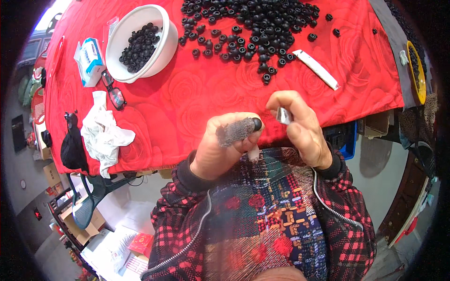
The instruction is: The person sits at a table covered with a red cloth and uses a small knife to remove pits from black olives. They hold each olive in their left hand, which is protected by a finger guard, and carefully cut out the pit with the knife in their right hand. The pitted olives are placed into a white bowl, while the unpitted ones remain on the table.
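Note:
My left hand (224, 145) is raised over the table's near edge, its forefinger wrapped in a grey mesh guard, and it pinches a small black rubber ring (257, 124) at the fingertips. My right hand (303, 129) is beside it, gripping a small shiny metal tool (283, 115) that points at the ring. A large heap of the same black rings (253, 23) lies on the red rose-patterned tablecloth (197, 103) beyond both hands. A white bowl (118, 33) at the left holds more black rings (138, 47).
A white flat strip (318, 69) lies right of the heap. Glasses (113, 91), a tissue pack (90, 60), a white cloth (104, 133) and a black pouch (72, 145) sit at the table's left. A yellow dish (418, 70) stands at far right.

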Demonstrator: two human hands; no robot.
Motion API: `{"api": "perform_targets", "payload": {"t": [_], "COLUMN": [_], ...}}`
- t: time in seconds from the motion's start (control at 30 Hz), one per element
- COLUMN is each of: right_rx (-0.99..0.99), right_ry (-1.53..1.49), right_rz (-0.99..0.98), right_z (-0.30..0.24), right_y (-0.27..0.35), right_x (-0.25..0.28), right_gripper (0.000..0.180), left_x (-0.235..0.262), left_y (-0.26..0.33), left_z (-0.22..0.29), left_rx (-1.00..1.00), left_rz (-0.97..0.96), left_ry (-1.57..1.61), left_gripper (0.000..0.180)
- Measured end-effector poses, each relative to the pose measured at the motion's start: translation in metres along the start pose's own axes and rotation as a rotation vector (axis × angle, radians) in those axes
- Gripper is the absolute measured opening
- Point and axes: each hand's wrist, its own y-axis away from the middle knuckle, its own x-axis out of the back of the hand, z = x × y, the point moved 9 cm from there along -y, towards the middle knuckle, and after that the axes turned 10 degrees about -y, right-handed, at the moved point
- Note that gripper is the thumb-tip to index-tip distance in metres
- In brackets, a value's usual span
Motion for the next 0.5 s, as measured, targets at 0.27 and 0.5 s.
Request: {"api": "perform_targets", "payload": {"t": [0.27, 0.5], "right_rx": [0.04, 0.045], "right_ry": [0.14, 0.179], "right_rz": [-0.064, -0.033], "right_z": [0.005, 0.007], "right_y": [-0.007, -0.009], "right_x": [-0.013, -0.011], "right_gripper": [0.011, 0.011], "left_x": [0.005, 0.008], "left_y": [-0.001, -0.001], "left_z": [-0.006, -0.011], "left_rx": [0.059, 0.133], "left_rz": [0.02, 0.039], "left_ry": [0.005, -0.061], "left_gripper": [0.056, 0.056]}}
